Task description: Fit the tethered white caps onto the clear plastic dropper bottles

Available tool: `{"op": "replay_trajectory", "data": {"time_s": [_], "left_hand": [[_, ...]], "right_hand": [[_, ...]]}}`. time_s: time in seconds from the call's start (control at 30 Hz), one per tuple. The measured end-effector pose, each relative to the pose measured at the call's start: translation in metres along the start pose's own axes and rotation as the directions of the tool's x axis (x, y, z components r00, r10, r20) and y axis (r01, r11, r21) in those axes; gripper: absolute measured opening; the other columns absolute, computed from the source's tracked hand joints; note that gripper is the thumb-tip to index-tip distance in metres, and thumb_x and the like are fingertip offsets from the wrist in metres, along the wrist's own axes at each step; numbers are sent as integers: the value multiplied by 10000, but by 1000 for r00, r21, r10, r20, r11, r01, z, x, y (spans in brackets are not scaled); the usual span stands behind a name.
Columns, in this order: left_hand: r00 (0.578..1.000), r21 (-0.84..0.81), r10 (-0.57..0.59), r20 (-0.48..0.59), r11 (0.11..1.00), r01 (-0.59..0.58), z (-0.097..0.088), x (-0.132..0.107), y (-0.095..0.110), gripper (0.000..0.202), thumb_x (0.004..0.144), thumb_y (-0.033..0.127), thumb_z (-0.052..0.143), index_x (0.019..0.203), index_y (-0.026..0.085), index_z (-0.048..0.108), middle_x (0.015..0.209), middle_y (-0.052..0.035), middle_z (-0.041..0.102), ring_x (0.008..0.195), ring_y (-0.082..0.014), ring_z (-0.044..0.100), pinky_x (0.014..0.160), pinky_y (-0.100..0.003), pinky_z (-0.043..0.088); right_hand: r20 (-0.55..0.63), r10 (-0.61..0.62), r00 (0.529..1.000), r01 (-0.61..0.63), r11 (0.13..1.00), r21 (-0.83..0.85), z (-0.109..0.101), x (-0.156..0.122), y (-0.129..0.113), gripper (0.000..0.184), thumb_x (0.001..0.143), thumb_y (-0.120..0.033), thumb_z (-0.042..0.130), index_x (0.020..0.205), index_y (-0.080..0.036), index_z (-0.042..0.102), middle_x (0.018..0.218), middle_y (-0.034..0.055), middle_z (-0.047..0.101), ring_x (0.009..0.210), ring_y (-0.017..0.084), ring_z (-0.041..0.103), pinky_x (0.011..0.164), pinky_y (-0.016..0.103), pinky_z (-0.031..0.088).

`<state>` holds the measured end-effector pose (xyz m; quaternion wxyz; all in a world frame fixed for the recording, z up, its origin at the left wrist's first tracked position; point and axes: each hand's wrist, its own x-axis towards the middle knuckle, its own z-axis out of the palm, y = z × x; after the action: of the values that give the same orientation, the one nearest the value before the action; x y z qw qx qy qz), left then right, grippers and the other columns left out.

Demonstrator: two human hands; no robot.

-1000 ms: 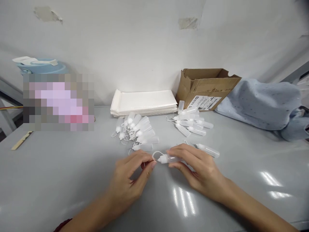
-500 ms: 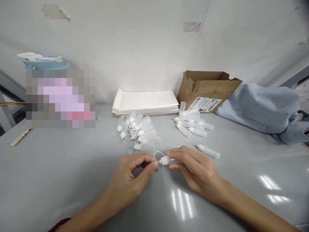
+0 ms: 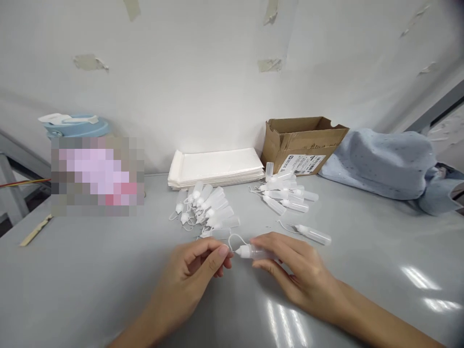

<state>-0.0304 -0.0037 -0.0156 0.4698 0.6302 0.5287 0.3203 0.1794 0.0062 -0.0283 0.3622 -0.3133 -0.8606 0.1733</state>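
Note:
My right hand (image 3: 290, 266) is closed around a small clear dropper bottle (image 3: 255, 252), which lies sideways with its white pointed tip toward the left. A thin white strap (image 3: 237, 236) loops from the bottle's neck to my left hand (image 3: 206, 261). The thumb and forefinger of that hand are pinched together at the strap's end, just left of the tip; whatever cap is there is hidden by the fingers. Just beyond my left hand lies a pile of similar bottles (image 3: 217, 212). One single bottle (image 3: 313, 234) with a loose strap rests beyond my right hand.
Another group of bottles (image 3: 286, 193) lies before an open cardboard box (image 3: 304, 145). A stack of white padded envelopes (image 3: 217, 166) is against the wall. Blue cloth (image 3: 380, 164) lies at right. A blurred-out item and a blue container (image 3: 78, 126) stand at left on the grey table (image 3: 90, 280).
My left fingertips have drawn slightly left, away from the bottle's tip, so a small gap shows. My right hand keeps its hold on the bottle. The camera view has tilted up.

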Motion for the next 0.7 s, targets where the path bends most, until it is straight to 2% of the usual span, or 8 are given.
{"op": "replay_trajectory", "data": {"time_s": [0.3,0.47,0.7], "left_hand": [[1000,146,-3,12,989,1,9,-1,-2,325,881,371,427,652,191,572,624,12,568,592,-117,514,514,-187,386],[998,199,59,28,978,-63,12,-5,-4,324,888,339,409,635,189,544,596,10,542,566,-118,493,476,-190,354],[992,250,114,56,960,-124,13,-3,-10,331,907,324,377,652,189,539,592,12,524,544,-116,482,487,-205,355]], "right_hand": [[63,-2,998,2,1000,2,2,-2,1,231,899,-118,473,1125,-98,521,889,114,638,773,182,593,647,297,516],[63,-4,998,4,1000,-6,4,-4,3,221,901,-123,457,1111,-111,522,861,104,641,751,187,594,627,299,513],[56,65,996,-67,997,35,12,-9,5,188,898,-142,454,1064,-129,540,803,83,628,672,176,586,578,288,492]]}}
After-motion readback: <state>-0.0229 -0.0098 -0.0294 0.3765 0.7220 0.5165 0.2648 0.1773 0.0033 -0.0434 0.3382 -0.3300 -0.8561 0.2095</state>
